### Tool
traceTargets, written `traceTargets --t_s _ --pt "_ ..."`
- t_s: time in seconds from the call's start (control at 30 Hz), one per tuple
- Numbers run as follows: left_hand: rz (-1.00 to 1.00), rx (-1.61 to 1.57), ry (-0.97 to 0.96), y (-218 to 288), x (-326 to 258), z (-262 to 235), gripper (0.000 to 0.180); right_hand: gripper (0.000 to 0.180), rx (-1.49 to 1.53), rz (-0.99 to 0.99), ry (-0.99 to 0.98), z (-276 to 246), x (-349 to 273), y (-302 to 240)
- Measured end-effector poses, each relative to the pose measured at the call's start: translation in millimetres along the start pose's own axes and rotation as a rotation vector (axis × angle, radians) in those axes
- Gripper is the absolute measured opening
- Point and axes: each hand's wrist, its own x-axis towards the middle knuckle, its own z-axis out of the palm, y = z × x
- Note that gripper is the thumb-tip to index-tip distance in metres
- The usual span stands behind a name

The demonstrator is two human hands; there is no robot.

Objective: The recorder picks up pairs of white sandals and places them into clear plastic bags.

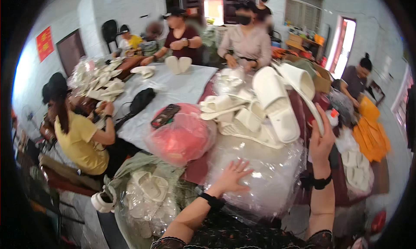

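Note:
My left hand [234,178] lies flat with spread fingers on a stack of clear plastic bags [264,162] at the table's near edge. Raised at the right, my right hand [323,140] grips a white slipper [299,79] by one end of its sole. The slipper is tilted, its strap end pointing up and away from me. Just left of it another white slipper [277,114] leans on a heap of loose white slippers [242,117] beyond the bags. What the right palm touches is partly hidden by the fingers.
Left of the heap sits a pinkish-red plastic-wrapped bundle [182,136] with a dark phone [166,115] on top. An open green sack [117,179] holds bagged slippers at lower left. Orange cloth [370,132] and bagged slippers [357,169] lie at right. Several co-workers surround the tables.

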Motion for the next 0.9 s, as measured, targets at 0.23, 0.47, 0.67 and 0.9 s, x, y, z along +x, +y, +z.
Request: traceTargets --t_s 0.23,0.47,0.67,0.9 --pt "-0.030 0.036 0.009 3 6 -10 0.082 0.039 0.151 0.081 -0.036 -28 -32 -17" --pt "-0.043 0.019 0.023 8 8 -8 0.079 0.050 -0.190 -0.056 -0.338 -14 -112 24" --pt "-0.044 -0.012 0.019 10 7 -10 0.078 0.056 -0.200 -0.047 -0.635 6 -188 50" --pt "-0.037 -0.003 0.057 5 6 -9 0.081 0.062 -0.232 -0.062 -0.853 -8 -167 29"
